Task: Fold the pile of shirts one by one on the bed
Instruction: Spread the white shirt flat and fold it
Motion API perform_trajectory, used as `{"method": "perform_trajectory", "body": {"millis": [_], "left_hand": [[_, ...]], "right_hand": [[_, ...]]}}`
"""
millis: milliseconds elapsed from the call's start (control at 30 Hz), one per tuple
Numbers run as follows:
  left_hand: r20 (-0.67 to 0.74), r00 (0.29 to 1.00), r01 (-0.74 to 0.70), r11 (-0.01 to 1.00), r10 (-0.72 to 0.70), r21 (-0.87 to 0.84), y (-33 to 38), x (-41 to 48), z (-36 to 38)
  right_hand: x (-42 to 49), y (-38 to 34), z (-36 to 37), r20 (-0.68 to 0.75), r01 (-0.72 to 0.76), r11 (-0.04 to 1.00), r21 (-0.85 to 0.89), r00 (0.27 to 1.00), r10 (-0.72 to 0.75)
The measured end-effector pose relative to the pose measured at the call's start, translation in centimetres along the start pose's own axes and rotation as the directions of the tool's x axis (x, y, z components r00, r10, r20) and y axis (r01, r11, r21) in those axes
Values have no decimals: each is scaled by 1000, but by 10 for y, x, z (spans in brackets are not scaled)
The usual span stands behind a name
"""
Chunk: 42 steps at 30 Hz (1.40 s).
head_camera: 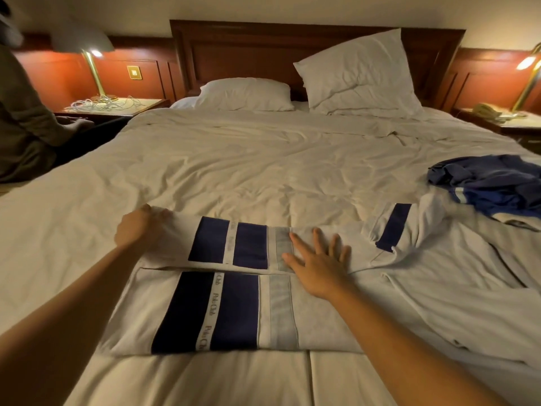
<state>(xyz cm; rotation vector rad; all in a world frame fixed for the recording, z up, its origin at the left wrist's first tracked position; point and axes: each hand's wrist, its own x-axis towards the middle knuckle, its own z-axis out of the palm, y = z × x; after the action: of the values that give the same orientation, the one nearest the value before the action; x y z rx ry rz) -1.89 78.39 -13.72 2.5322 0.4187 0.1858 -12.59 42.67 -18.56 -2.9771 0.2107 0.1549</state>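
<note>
A white shirt with navy and grey stripes (234, 312) lies partly folded on the near part of the bed (248, 171). My left hand (137, 224) pinches its far left edge. Flat on the grey stripe rests my right hand (317, 259), fingers spread. A striped sleeve (392, 230) sticks out to the right. At the bed's right edge lies a crumpled blue shirt (491, 186), on top of more white cloth (468, 303).
Two white pillows (246, 93) (360, 74) lean at the wooden headboard. A person sits at the far left (23, 118) beside a nightstand with cables (105, 105) and a lamp. Another nightstand with a phone (494, 112) stands at the right.
</note>
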Motion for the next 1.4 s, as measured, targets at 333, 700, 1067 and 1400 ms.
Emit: {"method": "perform_trajectory", "body": {"millis": [333, 700, 1067, 1400], "left_hand": [[214, 934, -287, 957, 286, -28, -5, -25, -3], [177, 944, -326, 858, 277, 396, 46, -82, 34], [371, 766, -536, 840, 525, -82, 268, -192, 167], [498, 730, 75, 669, 469, -739, 329, -188, 208]], "right_hand": [[-4, -1, -3, 27, -26, 1000, -14, 999, 26], [-17, 78, -78, -114, 171, 952, 252, 983, -147], [47, 247, -116, -334, 34, 926, 377, 937, 101], [86, 289, -113, -228, -152, 902, 405, 938, 260]]}}
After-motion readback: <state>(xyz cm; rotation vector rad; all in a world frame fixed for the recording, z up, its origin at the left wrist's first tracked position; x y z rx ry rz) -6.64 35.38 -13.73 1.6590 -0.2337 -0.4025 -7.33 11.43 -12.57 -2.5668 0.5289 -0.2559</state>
